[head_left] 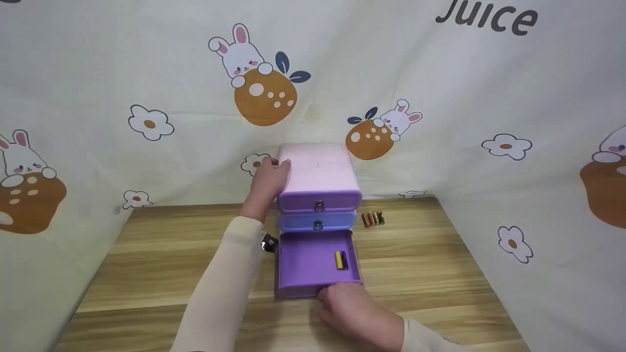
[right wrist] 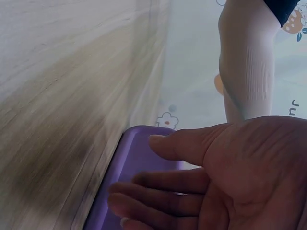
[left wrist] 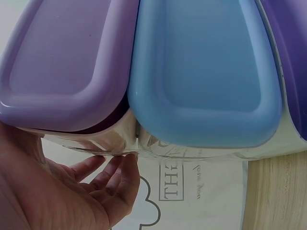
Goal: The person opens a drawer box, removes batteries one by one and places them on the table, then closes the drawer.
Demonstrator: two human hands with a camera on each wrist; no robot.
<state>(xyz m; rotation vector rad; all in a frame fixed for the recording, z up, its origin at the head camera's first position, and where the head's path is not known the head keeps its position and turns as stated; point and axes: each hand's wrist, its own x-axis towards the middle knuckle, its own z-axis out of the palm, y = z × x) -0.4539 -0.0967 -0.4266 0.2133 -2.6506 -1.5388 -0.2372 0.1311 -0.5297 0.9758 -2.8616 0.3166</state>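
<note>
A small three-drawer cabinet (head_left: 318, 168) with a pale pink top stands at the back of the table. Its purple bottom drawer (head_left: 305, 256) is pulled out, and a yellow battery (head_left: 339, 260) lies beside a dark battery (head_left: 345, 260) inside, toward the right wall. My left hand (head_left: 270, 178) rests against the cabinet's upper left side, fingers loosely bent along it in the left wrist view. At the front of the bottom drawer is my right hand (head_left: 349, 308); the right wrist view shows its fingers extended and loose before the purple drawer front (right wrist: 139, 148), thumb apart.
The purple top drawer (head_left: 298, 202) and blue middle drawer (head_left: 298, 221) are closed, each with a ring pull. Several batteries (head_left: 373, 219) lie in a row on the wooden table (head_left: 415, 264), right of the cabinet. A printed cloth (head_left: 195, 98) hangs behind and at both sides.
</note>
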